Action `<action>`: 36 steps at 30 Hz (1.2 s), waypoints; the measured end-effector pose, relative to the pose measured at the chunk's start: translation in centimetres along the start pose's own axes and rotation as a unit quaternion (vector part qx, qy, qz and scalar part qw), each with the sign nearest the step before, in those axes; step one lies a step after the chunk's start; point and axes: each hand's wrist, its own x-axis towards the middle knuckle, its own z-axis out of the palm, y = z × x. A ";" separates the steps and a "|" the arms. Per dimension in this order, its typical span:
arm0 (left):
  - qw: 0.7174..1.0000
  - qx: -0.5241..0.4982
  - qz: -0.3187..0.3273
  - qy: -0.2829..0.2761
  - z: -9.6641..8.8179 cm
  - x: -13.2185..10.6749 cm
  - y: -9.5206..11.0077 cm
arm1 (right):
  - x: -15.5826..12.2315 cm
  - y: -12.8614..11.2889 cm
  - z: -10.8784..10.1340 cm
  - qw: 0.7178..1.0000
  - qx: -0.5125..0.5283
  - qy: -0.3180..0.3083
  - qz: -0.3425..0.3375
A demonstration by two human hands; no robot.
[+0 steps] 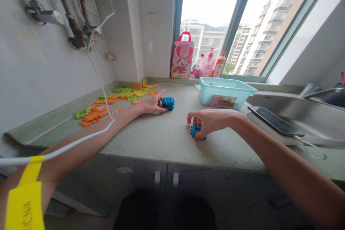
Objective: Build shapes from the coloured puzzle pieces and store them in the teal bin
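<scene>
My left hand point(153, 104) is closed on the side of a stack of blue interlocking puzzle tiles point(168, 103), its thumb low at the front and its index finger stretched out away from it. The stack rests at or just above the countertop point(151, 138). Further right and nearer the front edge, my right hand point(214, 120) curls down over a smaller set of blue puzzle tiles point(193, 131), thumb in front and fingers behind. Part of those tiles is hidden by the fingers.
Orange, yellow and green puzzle tiles point(93, 115) lie spread at the left. A light-blue plastic tub point(226, 91) stands at the back right, near a phone point(275, 120) by the sink point(318, 118). A white cable point(101, 79) hangs across my left arm.
</scene>
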 end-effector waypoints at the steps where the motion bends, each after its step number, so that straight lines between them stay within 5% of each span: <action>1: 1.000 -0.001 0.000 -0.001 0.1 0.0 0.1 | 0.4 0.0 0.1 1.000 -0.007 0.007 -0.001; 6: 0.999 -0.021 0.026 -0.021 0.7 -0.2 1.7 | 1.9 1.0 0.5 0.990 0.031 0.101 -0.095; 14: 0.993 -0.037 0.092 -0.069 2.1 -1.0 5.2 | 3.0 2.1 -0.1 0.923 0.054 0.332 -0.184; 25: 0.990 -0.059 0.105 -0.070 2.3 -1.0 5.2 | 4.1 1.7 1.2 0.943 0.029 0.280 -0.176; 36: 0.993 -0.074 0.075 -0.058 1.6 -0.6 3.7 | 3.6 2.7 0.7 0.942 0.014 0.297 -0.155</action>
